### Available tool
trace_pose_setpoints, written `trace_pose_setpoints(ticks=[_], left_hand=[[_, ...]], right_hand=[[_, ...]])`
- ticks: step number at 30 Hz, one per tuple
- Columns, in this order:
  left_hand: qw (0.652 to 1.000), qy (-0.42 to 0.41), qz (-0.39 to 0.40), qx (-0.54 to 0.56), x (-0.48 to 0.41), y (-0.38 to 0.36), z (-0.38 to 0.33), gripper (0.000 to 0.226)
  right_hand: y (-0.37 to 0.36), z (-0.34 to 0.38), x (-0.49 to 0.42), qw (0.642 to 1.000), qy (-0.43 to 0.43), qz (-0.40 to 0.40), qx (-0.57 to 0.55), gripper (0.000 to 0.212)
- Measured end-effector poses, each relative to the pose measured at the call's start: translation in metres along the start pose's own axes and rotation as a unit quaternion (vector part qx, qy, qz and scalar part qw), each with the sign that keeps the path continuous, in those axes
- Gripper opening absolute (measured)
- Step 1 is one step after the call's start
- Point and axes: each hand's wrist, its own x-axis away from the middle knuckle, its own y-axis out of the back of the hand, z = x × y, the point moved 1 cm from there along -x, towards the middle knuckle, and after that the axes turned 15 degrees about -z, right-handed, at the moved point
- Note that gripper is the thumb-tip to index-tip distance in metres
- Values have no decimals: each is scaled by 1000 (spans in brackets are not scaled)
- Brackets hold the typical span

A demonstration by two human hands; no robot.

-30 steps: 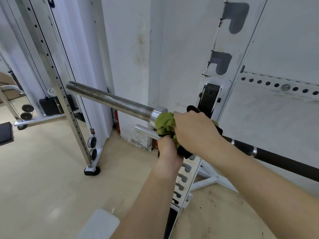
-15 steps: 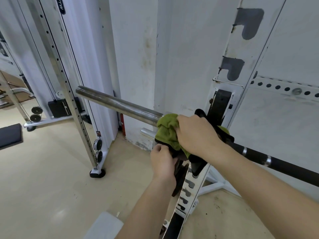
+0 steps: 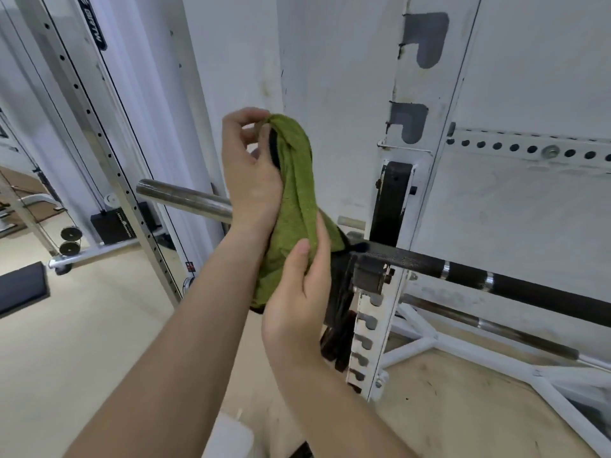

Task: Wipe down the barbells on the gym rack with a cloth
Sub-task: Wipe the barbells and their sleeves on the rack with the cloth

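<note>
Two hands shared the green cloth (image 3: pixel 297 200): the left hand (image 3: pixel 251 173) had its grip pinched shut on the top edge, the right hand (image 3: pixel 297 299) clasped the lower folds. The cloth hung in front of the barbell (image 3: pixel 496 276), which lay on the white rack (image 3: pixel 373 312).

Cloth (image 3: pixel 295 200) before barbell (image 3: pixel 496 279); barbell on rack upright (image 3: pixel 377 325), second barbell (image 3: pixel 489 325) below.

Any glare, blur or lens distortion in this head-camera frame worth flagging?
Head view: wide-angle bending bows the rack upright and cable-machine post; soft glare streaks the chrome barbell sleeve; both hands and the green cloth look slightly soft; lighting is flat, with faint shadows.
</note>
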Motion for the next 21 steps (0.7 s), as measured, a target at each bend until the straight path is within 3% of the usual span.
trace_pose_setpoints(ticks=[2,5,7,9,10,13,14,17,21], left_hand=[[991,-13,118,-55,15,-13,11,17],[947,-65,285,-135,41,-24,39,17],[865,-213,382,-245,46,-26,61,11],[741,-344,439,-373,43,-31,75,28],[696,-364,456,-417,40,-33,76,37],[616,-368,509,-475,33,-45,72,50],[605,-363,525,-476,31,-46,71,48],[617,-365,534,-449,24,-36,78,43],[634,-432,516,-381,21,-9,85,45]], right_hand=[[-2,-20,-5,979,-178,-94,-26,33],[10,-48,-22,888,-391,-210,-122,26],[16,-60,-29,846,-431,-267,-163,23],[16,-62,-41,821,-429,-316,-207,23],[12,-60,-49,804,-436,-328,-238,27],[-6,-62,-79,761,-443,-322,-347,25],[-10,-68,-84,766,-435,-302,-364,26],[-12,-86,-85,812,-415,-214,-350,40],[-9,-89,-73,841,-384,-198,-326,36]])
